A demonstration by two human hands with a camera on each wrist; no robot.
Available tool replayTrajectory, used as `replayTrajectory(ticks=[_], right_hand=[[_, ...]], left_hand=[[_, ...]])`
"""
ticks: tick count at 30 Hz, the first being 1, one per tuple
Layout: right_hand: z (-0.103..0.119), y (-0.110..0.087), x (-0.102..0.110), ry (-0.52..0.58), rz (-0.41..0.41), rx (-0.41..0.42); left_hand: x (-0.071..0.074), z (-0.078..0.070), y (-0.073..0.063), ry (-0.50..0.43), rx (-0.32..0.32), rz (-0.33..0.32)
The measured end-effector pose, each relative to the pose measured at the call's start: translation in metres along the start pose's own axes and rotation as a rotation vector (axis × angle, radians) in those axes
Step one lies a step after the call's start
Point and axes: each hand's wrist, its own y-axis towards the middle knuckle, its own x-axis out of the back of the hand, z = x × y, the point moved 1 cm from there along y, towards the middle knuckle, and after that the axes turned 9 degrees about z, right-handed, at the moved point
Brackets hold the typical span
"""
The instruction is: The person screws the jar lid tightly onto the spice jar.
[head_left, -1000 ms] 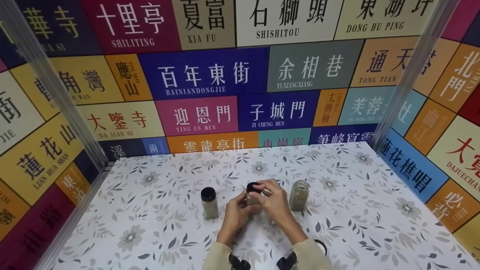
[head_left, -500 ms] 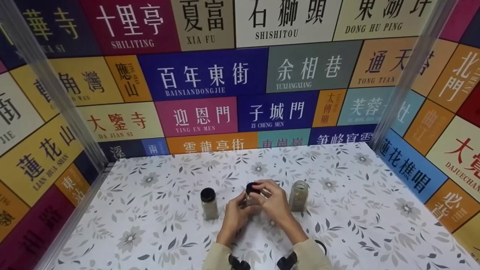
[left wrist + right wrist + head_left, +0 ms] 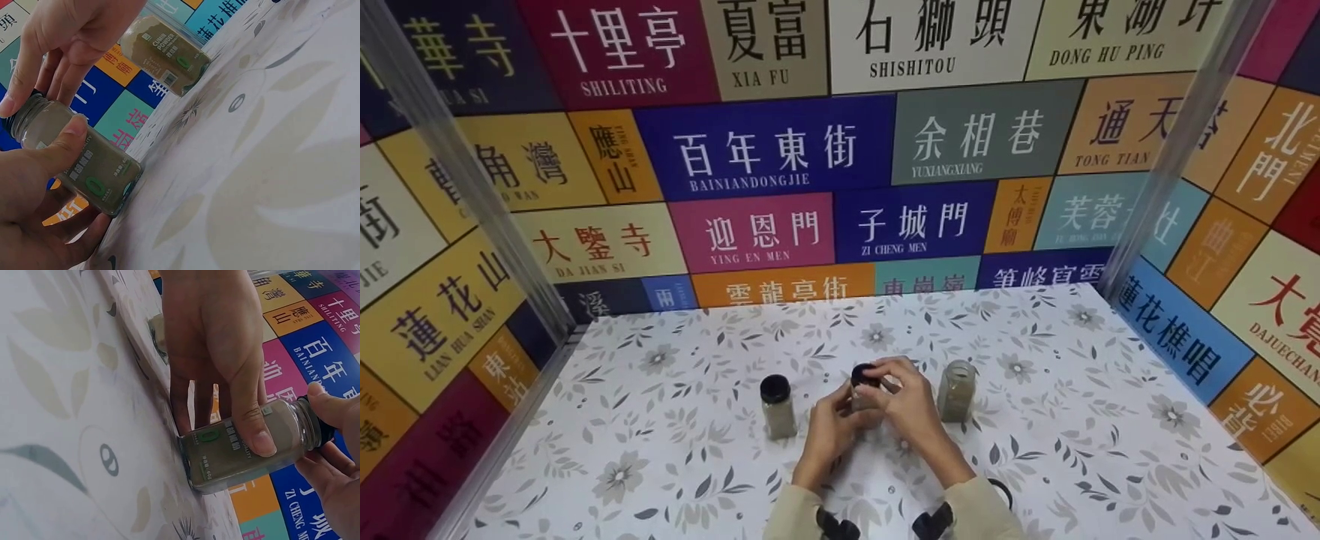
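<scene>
In the head view, my left hand (image 3: 832,424) grips a glass spice jar standing on the table. This jar (image 3: 98,160) holds a grey-brown powder and bears a green mark on its label. My right hand (image 3: 907,401) pinches the black cap (image 3: 864,374) at its mouth between thumb and fingers. Whether the cap is screwed tight cannot be seen. To the left stands another powder jar (image 3: 780,418) with a black cap on. On the right is an uncapped jar (image 3: 958,394), its label reading "cumin powder" in the left wrist view.
A white tablecloth (image 3: 697,352) with grey flowers and leaves covers the table. Colourful sign panels (image 3: 769,146) enclose the back and both sides. Behind my right sleeve, part of a black ring (image 3: 1002,493) shows.
</scene>
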Motion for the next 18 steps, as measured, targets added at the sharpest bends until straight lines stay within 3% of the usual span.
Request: replayTrajectory(ticks=[8, 18], right_hand=[[-0.0003, 0.0007, -0.0016, -0.016, 0.007, -0.044], [0.0002, -0.0018, 0.0019, -0.027, 0.076, 0.011]], left_hand=[[0.0001, 0.0018, 0.0007, -0.004, -0.002, -0.003], [-0.0008, 0.0003, -0.0003, -0.067, 0.021, 0.012]])
